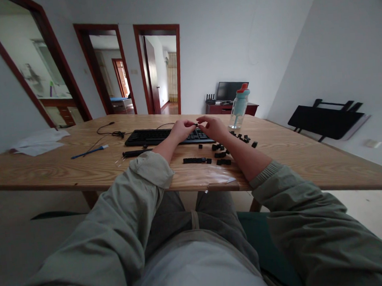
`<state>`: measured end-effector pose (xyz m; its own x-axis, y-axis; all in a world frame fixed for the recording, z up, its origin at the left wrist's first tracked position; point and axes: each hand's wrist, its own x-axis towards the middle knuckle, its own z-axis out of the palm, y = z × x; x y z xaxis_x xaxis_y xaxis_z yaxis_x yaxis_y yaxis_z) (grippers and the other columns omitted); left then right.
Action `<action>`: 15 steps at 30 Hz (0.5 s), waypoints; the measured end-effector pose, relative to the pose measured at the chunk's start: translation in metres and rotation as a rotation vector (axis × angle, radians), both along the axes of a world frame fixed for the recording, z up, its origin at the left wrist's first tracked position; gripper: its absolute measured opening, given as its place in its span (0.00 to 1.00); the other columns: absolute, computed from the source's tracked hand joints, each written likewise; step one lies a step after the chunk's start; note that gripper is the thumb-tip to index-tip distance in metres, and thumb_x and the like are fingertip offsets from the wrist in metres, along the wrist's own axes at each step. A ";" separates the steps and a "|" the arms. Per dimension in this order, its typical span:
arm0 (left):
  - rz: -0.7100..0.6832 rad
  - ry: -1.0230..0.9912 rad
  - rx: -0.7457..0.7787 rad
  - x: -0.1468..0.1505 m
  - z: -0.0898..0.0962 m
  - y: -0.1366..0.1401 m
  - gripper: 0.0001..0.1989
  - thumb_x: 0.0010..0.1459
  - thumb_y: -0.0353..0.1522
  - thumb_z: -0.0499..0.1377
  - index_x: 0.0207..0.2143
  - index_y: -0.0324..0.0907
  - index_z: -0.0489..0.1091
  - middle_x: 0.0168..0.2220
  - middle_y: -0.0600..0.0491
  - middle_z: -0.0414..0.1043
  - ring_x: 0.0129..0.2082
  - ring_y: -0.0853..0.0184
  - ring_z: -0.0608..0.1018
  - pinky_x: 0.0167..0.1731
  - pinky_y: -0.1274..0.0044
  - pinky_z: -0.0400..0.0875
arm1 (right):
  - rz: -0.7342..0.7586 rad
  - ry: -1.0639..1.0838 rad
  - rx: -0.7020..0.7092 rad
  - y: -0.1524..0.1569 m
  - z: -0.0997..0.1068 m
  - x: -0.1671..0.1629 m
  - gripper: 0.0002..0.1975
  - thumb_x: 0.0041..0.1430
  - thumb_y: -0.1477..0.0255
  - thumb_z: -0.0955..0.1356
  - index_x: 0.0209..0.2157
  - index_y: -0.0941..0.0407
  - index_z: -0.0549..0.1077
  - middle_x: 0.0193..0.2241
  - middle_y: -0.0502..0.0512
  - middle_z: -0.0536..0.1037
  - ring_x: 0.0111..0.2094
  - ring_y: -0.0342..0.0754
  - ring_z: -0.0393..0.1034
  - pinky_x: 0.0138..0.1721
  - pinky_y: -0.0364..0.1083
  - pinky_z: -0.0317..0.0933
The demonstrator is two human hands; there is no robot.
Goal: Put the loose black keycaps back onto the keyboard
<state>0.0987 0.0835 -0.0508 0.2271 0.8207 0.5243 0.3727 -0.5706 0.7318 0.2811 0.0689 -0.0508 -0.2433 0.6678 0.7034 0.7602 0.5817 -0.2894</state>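
Above a black keyboard (143,137) my left hand (183,129) and my right hand (214,127) meet, fingertips pinched close together. Between them is a small black keycap (196,125), which the fingers of both hands appear to grip. My forearms cover parts of the keyboard, and some bare key positions show at its right end. On the tabletop below my hands lies a row of loose black keycaps (194,160). Several more keycaps (223,161) are scattered under and beside my right forearm.
A black-handled tool (136,153) and a blue brush (89,152) lie left of my left arm on the wooden table (285,154). Behind them are a cable (116,133) and white paper (42,141). A water bottle (240,109) stands upright at the back right.
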 end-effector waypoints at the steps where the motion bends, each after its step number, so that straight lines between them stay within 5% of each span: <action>1: -0.012 -0.029 -0.014 0.000 -0.001 0.002 0.09 0.55 0.32 0.64 0.37 0.37 0.79 0.36 0.48 0.81 0.36 0.65 0.79 0.41 0.74 0.71 | -0.010 -0.049 0.028 -0.001 0.000 0.000 0.17 0.60 0.69 0.68 0.50 0.54 0.78 0.42 0.55 0.82 0.30 0.46 0.73 0.40 0.46 0.65; 8: -0.075 -0.147 -0.118 0.002 -0.004 0.004 0.12 0.56 0.37 0.65 0.37 0.37 0.78 0.35 0.48 0.80 0.34 0.67 0.77 0.38 0.75 0.70 | -0.066 -0.190 0.134 -0.002 0.001 -0.004 0.14 0.61 0.66 0.68 0.46 0.54 0.79 0.42 0.57 0.81 0.35 0.49 0.75 0.40 0.47 0.64; 15: -0.012 -0.121 -0.098 -0.002 -0.003 0.006 0.13 0.57 0.33 0.62 0.44 0.36 0.76 0.38 0.47 0.78 0.35 0.68 0.76 0.39 0.76 0.71 | -0.218 -0.117 -0.069 0.015 -0.007 0.033 0.16 0.61 0.66 0.67 0.45 0.55 0.82 0.36 0.56 0.83 0.34 0.50 0.77 0.44 0.47 0.66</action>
